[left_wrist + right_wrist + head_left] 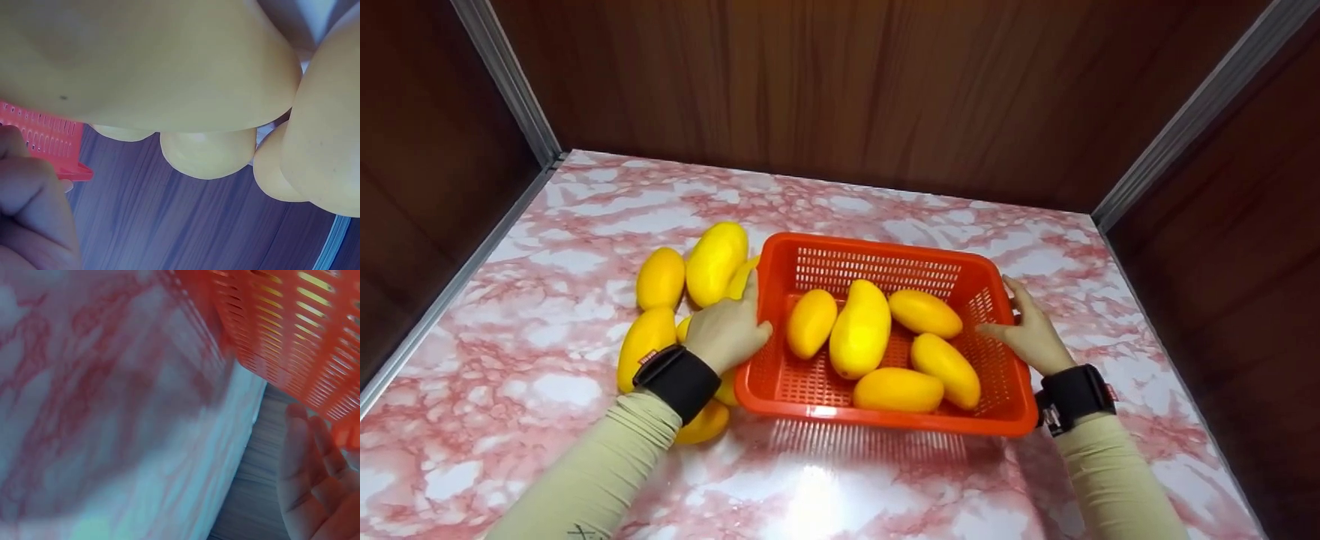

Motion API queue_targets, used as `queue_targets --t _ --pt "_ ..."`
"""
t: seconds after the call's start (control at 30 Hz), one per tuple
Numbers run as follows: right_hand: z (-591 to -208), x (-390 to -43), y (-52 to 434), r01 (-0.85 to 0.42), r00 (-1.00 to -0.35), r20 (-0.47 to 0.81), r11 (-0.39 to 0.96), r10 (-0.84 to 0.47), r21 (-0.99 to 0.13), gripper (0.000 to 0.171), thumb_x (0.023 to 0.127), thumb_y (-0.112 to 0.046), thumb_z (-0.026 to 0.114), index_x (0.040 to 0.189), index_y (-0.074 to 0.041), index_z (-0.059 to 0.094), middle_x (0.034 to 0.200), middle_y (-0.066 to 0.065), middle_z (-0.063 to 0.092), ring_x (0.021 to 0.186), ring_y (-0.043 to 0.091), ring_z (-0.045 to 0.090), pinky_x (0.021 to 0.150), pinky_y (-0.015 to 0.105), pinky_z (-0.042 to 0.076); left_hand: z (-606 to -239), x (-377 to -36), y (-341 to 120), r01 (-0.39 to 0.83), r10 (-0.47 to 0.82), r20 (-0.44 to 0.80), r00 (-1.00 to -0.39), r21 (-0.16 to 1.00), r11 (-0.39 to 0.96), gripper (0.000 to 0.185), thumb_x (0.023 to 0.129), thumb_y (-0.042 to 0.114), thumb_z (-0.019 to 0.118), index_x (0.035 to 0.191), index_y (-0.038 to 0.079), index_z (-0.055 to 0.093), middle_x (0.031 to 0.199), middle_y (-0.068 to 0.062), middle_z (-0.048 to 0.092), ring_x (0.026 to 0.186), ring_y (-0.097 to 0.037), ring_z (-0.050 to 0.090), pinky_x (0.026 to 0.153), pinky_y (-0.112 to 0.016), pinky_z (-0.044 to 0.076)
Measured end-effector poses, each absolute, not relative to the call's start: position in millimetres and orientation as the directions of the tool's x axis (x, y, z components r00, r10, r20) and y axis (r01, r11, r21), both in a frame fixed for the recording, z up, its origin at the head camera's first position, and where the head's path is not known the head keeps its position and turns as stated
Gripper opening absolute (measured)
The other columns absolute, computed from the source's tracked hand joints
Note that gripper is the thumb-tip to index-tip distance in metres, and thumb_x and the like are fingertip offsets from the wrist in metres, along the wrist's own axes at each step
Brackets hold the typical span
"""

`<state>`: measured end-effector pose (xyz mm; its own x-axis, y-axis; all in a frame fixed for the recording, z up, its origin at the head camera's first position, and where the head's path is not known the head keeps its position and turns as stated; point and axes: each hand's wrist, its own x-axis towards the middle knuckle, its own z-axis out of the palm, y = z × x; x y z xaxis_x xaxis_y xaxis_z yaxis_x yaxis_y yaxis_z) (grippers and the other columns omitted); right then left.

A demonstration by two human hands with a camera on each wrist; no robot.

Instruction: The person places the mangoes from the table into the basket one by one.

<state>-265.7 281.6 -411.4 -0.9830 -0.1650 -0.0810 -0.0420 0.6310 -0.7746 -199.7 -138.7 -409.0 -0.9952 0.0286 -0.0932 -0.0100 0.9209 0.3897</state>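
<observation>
A red-orange plastic basket [885,424] with slotted walls holds several yellow mangoes [860,330] in the head view. At its left rim, my left hand [727,334] grips the side, thumb lying on the rim; mangoes on the table crowd around this wrist. My right hand [1035,334] holds the opposite rim with its thumb over the inside and its fingers outside. In the right wrist view, those fingers [301,461] lie along the outer side of the slotted wall. Curled left-hand fingers [34,197] show beside the basket in the left wrist view.
Several loose mangoes [661,278] lie left of the basket, partly hidden by the left hand and forearm. The table [547,337] has a red-and-white marbled top. Dark wood-grain panels [840,97] with metal edging enclose its back and both sides.
</observation>
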Motion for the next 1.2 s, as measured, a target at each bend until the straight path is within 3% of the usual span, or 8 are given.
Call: queue_targets --t 0.13,0.33,0.67,0.83,0.97,1.07,1.2 --pt "-415 -267 281 -0.008 -0.980 -0.109 0.578 -0.168 -0.816 0.095 0.087 -0.013 0.070 0.161 -0.016 0.009 0.137 0.032 0.051 0.109 0.031 0.062 0.082 0.037 0.057 -409 -200 -138 -0.017 0.024 -0.101 -0.995 0.388 0.921 0.084 0.092 0.032 0.051 0.159 0.006 0.009 0.070 -0.011 0.059 0.060 -0.028 0.059 0.051 -0.038 0.040" --pt "-415 -268 280 0.006 -0.975 -0.118 0.507 -0.189 -0.862 0.095 0.086 -0.005 0.065 0.161 -0.018 0.008 0.135 0.035 0.051 0.097 0.019 0.065 0.077 0.032 0.058 -409 -200 -137 -0.033 0.012 -0.116 -0.993 0.379 0.925 0.084 0.093 0.034 0.051 0.160 0.007 0.008 0.068 -0.010 0.058 0.059 -0.028 0.058 0.051 -0.037 0.039" --pt "-417 -266 281 -0.010 -0.980 -0.092 0.506 -0.175 -0.863 0.091 0.086 -0.002 0.063 0.161 -0.021 0.014 0.134 0.036 0.051 0.098 0.019 0.065 0.075 0.029 0.057 -407 -196 -134 -0.032 -0.005 -0.081 -0.997 0.343 0.939 0.081 0.094 0.035 0.052 0.159 0.005 0.014 0.065 -0.009 0.055 0.056 -0.028 0.056 0.050 -0.037 0.038" --pt "-418 -267 282 -0.010 -0.983 -0.083 0.498 -0.166 -0.867 0.090 0.086 0.000 0.061 0.160 -0.022 0.015 0.133 0.037 0.052 0.093 0.017 0.066 0.073 0.029 0.057 -406 -194 -137 0.045 0.039 0.025 -0.999 0.326 0.944 0.075 0.094 0.039 0.056 0.153 0.000 0.031 0.071 -0.012 0.061 0.058 -0.030 0.058 0.050 -0.041 0.042" --pt "-420 -267 282 -0.009 -0.984 -0.080 0.498 -0.157 -0.867 0.090 0.086 0.000 0.061 0.160 -0.022 0.016 0.131 0.038 0.053 0.091 0.016 0.067 0.073 0.029 0.057 -403 -192 -142 0.120 0.088 0.115 -0.989 0.314 0.942 0.058 0.093 0.043 0.060 0.133 0.002 0.052 0.084 -0.015 0.065 0.065 -0.033 0.062 0.055 -0.046 0.046" --pt "-419 -266 282 -0.015 -0.985 -0.073 0.498 -0.157 -0.867 0.089 0.085 0.000 0.061 0.160 -0.021 0.017 0.130 0.038 0.054 0.091 0.016 0.067 0.073 0.029 0.057 -398 -189 -146 0.135 0.102 0.119 -0.988 0.312 0.940 0.050 0.093 0.046 0.060 0.123 0.005 0.058 0.096 -0.014 0.067 0.074 -0.034 0.064 0.063 -0.048 0.049" --pt "-418 -267 282 -0.010 -0.985 -0.078 0.505 -0.153 -0.863 0.090 0.085 0.000 0.061 0.160 -0.020 0.017 0.129 0.037 0.055 0.090 0.014 0.066 0.072 0.028 0.057 -388 -186 -154 0.142 0.115 0.108 -0.987 0.298 0.944 0.050 0.095 0.046 0.058 0.122 0.005 0.064 0.106 -0.016 0.066 0.083 -0.035 0.064 0.071 -0.051 0.051"
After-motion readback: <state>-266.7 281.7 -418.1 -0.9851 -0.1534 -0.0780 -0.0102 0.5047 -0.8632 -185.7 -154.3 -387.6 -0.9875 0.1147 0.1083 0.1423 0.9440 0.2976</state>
